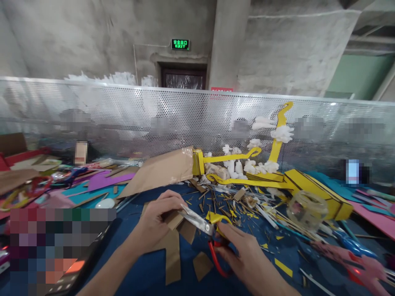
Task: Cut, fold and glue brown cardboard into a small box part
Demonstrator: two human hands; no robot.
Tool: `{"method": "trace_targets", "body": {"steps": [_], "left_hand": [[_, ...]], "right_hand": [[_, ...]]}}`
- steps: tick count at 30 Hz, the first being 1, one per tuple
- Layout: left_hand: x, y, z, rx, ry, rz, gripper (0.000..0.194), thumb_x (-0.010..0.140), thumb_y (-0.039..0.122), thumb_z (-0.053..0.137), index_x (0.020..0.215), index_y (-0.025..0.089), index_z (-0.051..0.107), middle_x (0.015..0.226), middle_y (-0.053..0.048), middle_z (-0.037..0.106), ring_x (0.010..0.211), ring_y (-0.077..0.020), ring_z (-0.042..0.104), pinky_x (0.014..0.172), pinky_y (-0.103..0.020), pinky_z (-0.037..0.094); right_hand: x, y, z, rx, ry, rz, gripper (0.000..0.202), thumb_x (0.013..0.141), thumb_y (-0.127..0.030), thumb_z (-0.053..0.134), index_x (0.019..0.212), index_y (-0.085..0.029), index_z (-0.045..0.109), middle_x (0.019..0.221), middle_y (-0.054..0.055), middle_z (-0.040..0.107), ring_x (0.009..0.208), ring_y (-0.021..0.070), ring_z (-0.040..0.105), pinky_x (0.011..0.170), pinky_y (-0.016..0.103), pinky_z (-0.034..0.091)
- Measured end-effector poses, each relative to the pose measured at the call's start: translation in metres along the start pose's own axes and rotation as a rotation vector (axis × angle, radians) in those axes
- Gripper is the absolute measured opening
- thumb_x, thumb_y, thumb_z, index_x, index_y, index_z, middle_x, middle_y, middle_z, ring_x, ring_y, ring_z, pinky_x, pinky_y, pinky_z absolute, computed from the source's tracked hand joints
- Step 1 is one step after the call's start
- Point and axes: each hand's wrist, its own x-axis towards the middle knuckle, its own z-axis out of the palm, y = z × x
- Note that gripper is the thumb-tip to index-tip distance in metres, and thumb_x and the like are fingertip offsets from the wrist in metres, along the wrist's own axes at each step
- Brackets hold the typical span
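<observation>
Cardboard (174,220) is pinched by left fingers (171,200) beside scissors (200,223). Right fingers (232,231) clasp the handles (213,255); slipping could nick the left.

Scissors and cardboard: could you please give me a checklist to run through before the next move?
1. Right hand holding the scissors: ok.
2. Left hand holding the cardboard: ok.
3. Left fingers well clear of the blade: not ok, they look very close.
4. Blades closed on the cardboard: cannot tell, partly hidden.
5. Pink glue gun apart from both hands: ok.
6. Blue table free of scraps: not ok.
</observation>
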Motion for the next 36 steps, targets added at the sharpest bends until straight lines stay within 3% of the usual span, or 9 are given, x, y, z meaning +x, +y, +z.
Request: {"method": "trace_targets", "body": {"steps": [7,13,19,26,32,36], "left_hand": [[-0.001,-0.003,0.000,-0.041,-0.009,-0.062,0.011,0.092,0.015,0.066,0.095,0.020,0.075,0.098,-0.007,0.068,0.096,-0.0196,0.066,0.084,-0.032,0.055],[-0.002,-0.004,0.000,-0.097,0.003,-0.175,0.011,0.095,0.023,0.064,0.095,0.021,0.074,0.100,-0.006,0.066,0.085,-0.0169,0.068,0.076,-0.029,0.055],[-0.002,-0.007,0.001,-0.080,0.015,-0.263,0.014,0.097,0.031,0.061,0.102,0.022,0.070,0.098,-0.005,0.074,0.091,-0.0197,0.070,0.081,-0.031,0.053],[0.001,-0.001,0.009,-0.006,0.023,-0.285,0.018,0.098,0.036,0.057,0.098,0.020,0.066,0.089,-0.003,0.069,0.080,-0.0175,0.064,0.074,-0.030,0.050],[0.002,0.007,0.012,-0.056,0.077,-0.326,0.018,0.097,0.036,0.057,0.092,0.021,0.064,0.081,-0.001,0.066,0.075,-0.0169,0.062,0.069,-0.027,0.050],[0.001,0.003,0.017,-0.306,0.144,-0.487,0.013,0.093,0.035,0.062,0.096,0.022,0.063,0.084,-0.002,0.073,0.078,-0.0215,0.071,0.071,-0.031,0.056]], "right_hand": [[0.000,0.003,0.003,-0.036,0.038,0.007,0.014,0.095,-0.016,0.057,0.106,-0.025,0.061,0.097,0.003,0.071,0.083,0.0207,0.064,0.072,0.028,0.047],[0.004,0.013,0.004,-0.047,0.122,0.035,0.019,0.094,-0.016,0.052,0.107,-0.023,0.065,0.094,0.005,0.073,0.082,0.0217,0.066,0.073,0.029,0.048],[0.013,0.027,0.005,0.211,0.230,0.126,0.021,0.097,-0.038,0.058,0.100,-0.018,0.064,0.081,0.004,0.067,0.073,0.0208,0.061,0.068,0.029,0.049],[0.021,0.036,0.016,0.612,0.209,0.236,0.047,0.088,-0.065,0.067,0.089,-0.018,0.065,0.078,0.001,0.062,0.062,0.0147,0.056,0.056,0.026,0.046],[0.022,0.034,0.021,0.630,0.164,0.272,0.050,0.086,-0.067,0.069,0.093,-0.018,0.063,0.074,-0.003,0.057,0.056,0.0107,0.051,0.052,0.023,0.044],[0.023,0.034,0.021,0.578,0.131,0.278,0.049,0.087,-0.066,0.067,0.096,-0.018,0.062,0.076,-0.002,0.060,0.057,0.0108,0.053,0.052,0.023,0.044]]}}
